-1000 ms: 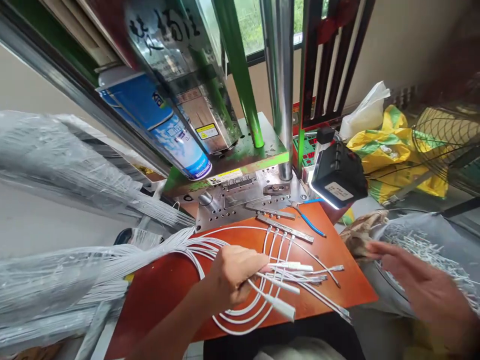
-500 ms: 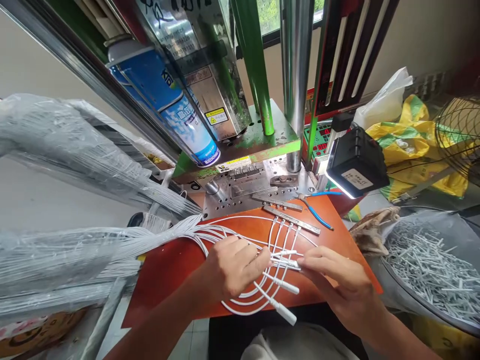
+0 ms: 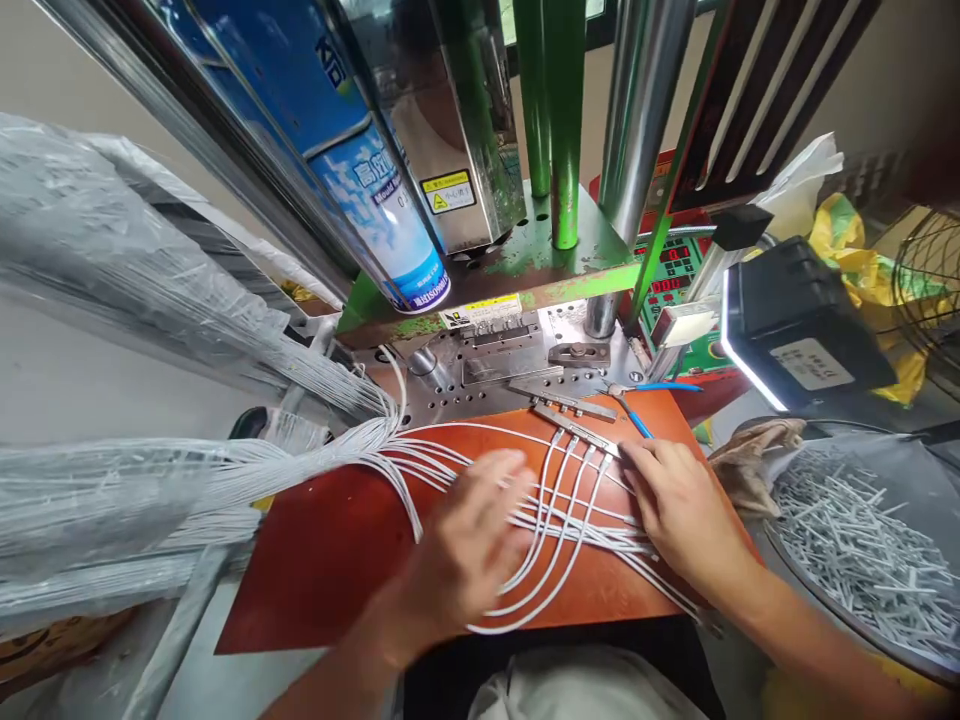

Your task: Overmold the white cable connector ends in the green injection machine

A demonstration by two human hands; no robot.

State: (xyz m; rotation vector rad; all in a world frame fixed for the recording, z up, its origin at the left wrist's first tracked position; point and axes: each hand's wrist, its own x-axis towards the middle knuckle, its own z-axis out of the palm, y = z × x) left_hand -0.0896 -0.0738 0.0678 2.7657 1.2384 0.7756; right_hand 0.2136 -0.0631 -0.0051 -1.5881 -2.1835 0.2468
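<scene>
Plainly, the press (image 3: 567, 205) towers behind the tabletop (image 3: 322, 570), with white scraps (image 3: 862, 545) heaped beyond its right side and a can (image 3: 390, 220) above its far edge. Cables (image 3: 356, 447) fan in across the tabletop's left edge to its middle. There the left hand (image 3: 476, 530) hovers, blurred, fingers loosely bent; whether it grasps any cable I cannot tell. The right hand (image 3: 667, 500), towards the tabletop's right edge, has its fingertips at the bar's end; how firmly is unclear. Pliers (image 3: 634, 416) straddle the tabletop's far right corner. The bar (image 3: 576, 430) lies near the tabletop's far edge, four cables running to it. Those loops cross other cables, so a snag could probably tug an end loose; a jolt might skew the bar.
</scene>
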